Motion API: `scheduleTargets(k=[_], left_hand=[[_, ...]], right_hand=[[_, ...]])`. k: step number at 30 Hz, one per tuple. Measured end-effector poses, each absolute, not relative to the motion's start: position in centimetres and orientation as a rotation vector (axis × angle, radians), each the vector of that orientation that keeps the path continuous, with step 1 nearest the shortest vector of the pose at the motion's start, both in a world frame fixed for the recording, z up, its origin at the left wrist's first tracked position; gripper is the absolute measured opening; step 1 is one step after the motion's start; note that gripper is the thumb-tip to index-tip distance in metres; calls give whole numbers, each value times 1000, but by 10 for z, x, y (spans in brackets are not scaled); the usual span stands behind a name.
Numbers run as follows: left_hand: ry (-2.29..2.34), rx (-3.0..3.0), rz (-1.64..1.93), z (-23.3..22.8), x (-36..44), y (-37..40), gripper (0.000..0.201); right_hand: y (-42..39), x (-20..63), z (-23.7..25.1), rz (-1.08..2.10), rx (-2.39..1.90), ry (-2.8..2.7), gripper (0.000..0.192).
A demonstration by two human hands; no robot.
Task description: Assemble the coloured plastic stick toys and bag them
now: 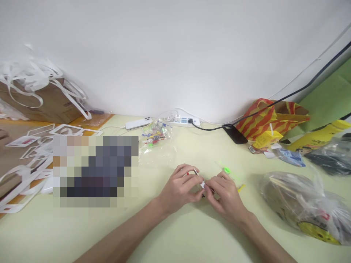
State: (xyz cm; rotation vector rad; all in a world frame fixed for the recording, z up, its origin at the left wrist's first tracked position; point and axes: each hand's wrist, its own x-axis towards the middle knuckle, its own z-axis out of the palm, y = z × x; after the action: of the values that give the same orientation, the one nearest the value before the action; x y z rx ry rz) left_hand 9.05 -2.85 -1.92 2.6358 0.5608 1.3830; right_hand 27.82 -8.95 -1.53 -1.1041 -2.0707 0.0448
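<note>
Two hands meet at the middle of the pale green tabletop [175, 237], and both grip one small white piece [202, 183]. The left hand [179, 188] is curled nearly closed, its fingertips [197, 174] pinching the near end of the piece; a red part shows just behind those fingers, too small to identify. The right hand [226, 195] is likewise curled, thumb and forefinger closed on the other end of the piece. Judged from this grip, assembly or fitting of the piece is in progress and not finished; what remains cannot be told. Just beyond the right hand lie a bright green round part [226, 170] and a yellow strip [240, 188], both untouched on the tabletop. Further from the hands, toward the wall, rests a clear bag of coloured small parts [155, 138], apparently the stock yet to be handled. Behind that bag lies a white power strip [182, 119]. Well to the right of the hands sits a filled plastic bag [301, 204].
</note>
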Motion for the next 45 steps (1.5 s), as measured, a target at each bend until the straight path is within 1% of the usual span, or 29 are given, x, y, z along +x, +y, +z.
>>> scheduleTargets(k=[10,17,22,29,42,45], left_hand=[[526,2645,1355,-18,90,-29,24],[537,2620,1301,-18,88,-30,32],[540,2627,1303,-18,89,-31,34],[552,2627,1269,-17,89,-31,29],[589,2612,1234,-18,88,-30,30],[565,2608,1279,-17,86,-30,20]], right_hand=[[-89,277,-16,-22,-1100,-2105,19],[-90,278,-17,-36,-1128,-2141,20],[-90,276,-16,-37,-1127,-2120,21],[-91,276,-19,-80,-1135,-2119,21],[-91,273,-22,-176,-1152,-2133,21],[-91,274,-20,-189,-1154,-2110,23]])
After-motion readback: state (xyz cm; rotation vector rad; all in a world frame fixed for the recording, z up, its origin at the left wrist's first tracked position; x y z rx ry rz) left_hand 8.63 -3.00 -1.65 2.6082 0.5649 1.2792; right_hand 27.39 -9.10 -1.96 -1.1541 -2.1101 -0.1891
